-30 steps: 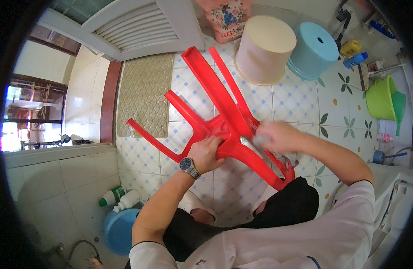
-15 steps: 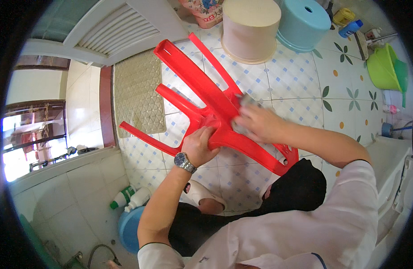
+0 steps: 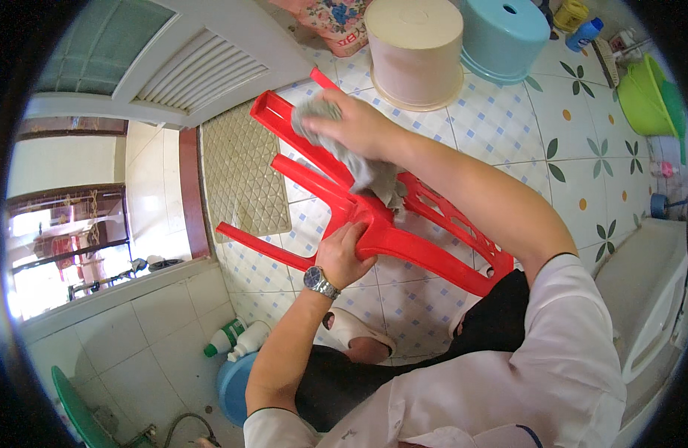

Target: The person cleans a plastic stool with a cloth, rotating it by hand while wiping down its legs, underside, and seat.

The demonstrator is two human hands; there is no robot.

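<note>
A red plastic chair [image 3: 426, 259] lies tipped over in front of me, its legs pointing to the far left. My left hand [image 3: 345, 254], with a steel watch above it, is closed around the chair frame where a leg joins the seat. In my right hand [image 3: 357, 128] is a grey cloth [image 3: 370, 178], pressed on the upper part of a wide leg. The cloth's loose end hangs down along that leg toward the seat. Part of the chair's openwork back shows under my right forearm; the forearm and cloth hide other parts.
A cream tub [image 3: 415, 56] and a light blue tub [image 3: 506, 37] stand upside down at the back. A woven mat [image 3: 243, 175] lies by the doorway on the left. A green bucket [image 3: 642, 97] is at far right, a white appliance [image 3: 642, 284] at right. Bottles [image 3: 247, 341] stand near a blue basin [image 3: 236, 388].
My right hand has slid the cloth from near the seat out along the leg, to the far left. My left hand keeps its grip on the chair. The view has shifted slightly.
</note>
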